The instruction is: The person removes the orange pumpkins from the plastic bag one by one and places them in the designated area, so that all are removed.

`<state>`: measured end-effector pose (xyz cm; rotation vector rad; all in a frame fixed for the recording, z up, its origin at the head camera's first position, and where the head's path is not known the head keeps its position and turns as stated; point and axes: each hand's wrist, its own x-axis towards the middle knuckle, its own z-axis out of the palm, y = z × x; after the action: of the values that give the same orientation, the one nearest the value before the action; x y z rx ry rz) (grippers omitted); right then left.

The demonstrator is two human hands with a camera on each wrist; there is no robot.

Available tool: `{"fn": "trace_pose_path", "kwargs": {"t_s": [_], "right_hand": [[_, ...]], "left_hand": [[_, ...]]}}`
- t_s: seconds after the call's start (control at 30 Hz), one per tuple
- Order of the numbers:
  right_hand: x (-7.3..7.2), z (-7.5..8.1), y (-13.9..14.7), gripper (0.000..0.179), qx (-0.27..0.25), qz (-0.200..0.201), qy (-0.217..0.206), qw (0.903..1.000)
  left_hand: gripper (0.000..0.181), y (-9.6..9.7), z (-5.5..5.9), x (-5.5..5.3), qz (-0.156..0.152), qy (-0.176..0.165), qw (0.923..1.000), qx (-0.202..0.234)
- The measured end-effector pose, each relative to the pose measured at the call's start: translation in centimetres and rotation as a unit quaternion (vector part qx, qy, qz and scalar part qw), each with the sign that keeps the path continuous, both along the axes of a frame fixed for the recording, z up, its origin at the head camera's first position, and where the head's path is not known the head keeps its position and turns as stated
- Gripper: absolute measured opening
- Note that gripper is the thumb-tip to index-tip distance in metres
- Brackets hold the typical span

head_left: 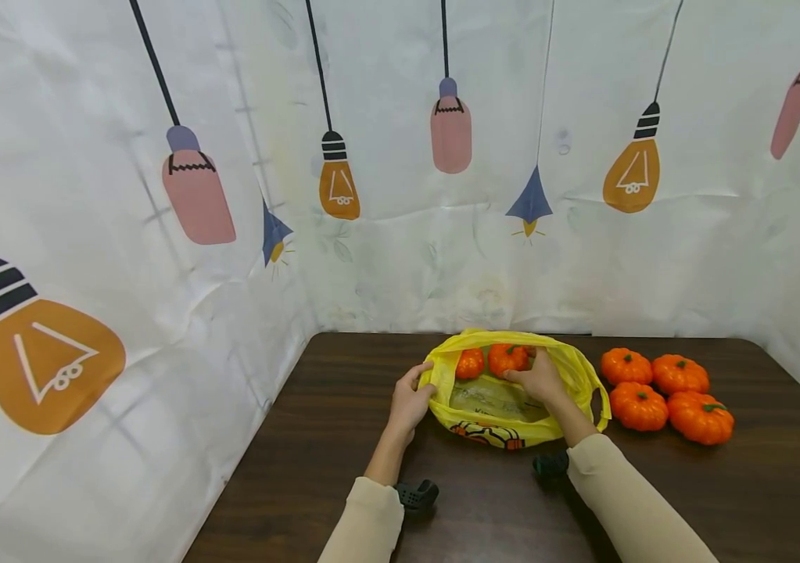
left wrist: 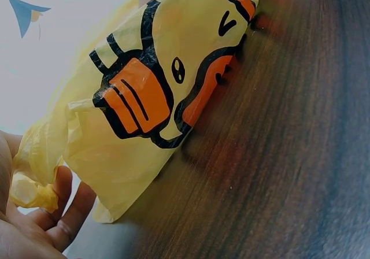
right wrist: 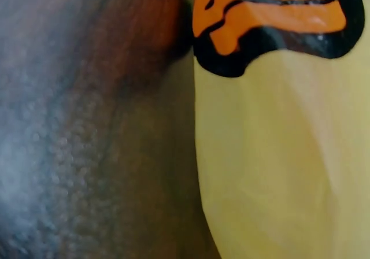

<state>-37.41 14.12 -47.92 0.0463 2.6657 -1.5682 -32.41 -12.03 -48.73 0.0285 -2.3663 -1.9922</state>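
Note:
A yellow plastic bag (head_left: 550,430) with a cartoon print lies on its side on the table, its mouth spread open. My left hand (head_left: 410,403) grips the left edge of the mouth; in the left wrist view the thin plastic is bunched between the thumb and fingers (left wrist: 72,218). Inside the bag are two small orange toy pumpkins, one on the left (head_left: 470,363) and one in the middle (head_left: 507,357). My right hand (head_left: 543,381) reaches in through the mouth and holds the middle pumpkin by its right side. The right wrist view shows only the bag's printed side (right wrist: 277,132) and the blurred tabletop.
Several more orange pumpkins (head_left: 701,417) sit in a cluster on the dark wooden table (head_left: 780,485), right of the bag. A white curtain (head_left: 400,274) printed with lamps hangs behind the table and along its left side.

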Motion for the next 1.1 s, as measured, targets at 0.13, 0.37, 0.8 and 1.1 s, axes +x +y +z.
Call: {"fn": "trace_pose_path", "kwargs": {"t_s": [0.13, 0.37, 0.8, 1.1], "right_hand": [[0.0, -0.1, 0.0, 0.084, 0.011, 0.003, -0.001, 0.9999], [0.8, 0.4, 0.2, 0.083, 0.045, 0.032, 0.020, 0.9983], [3.4, 2.1, 1.1, 0.079, 0.062, 0.067, 0.045, 0.9948], [5.0, 2.6, 2.0, 0.079, 0.016, 0.092, 0.080, 0.9924]], "left_hand": [[0.048, 0.0, 0.1, 0.0, -0.001, -0.001, 1.0000, 0.002], [0.048, 0.0, 0.2, -0.2, 0.001, 0.000, 1.0000, 0.000], [0.048, 0.0, -0.1, -0.2, 0.001, -0.002, 1.0000, 0.000], [0.048, 0.1, -0.2, -0.1, -0.004, 0.005, 1.0000, 0.005]]}}
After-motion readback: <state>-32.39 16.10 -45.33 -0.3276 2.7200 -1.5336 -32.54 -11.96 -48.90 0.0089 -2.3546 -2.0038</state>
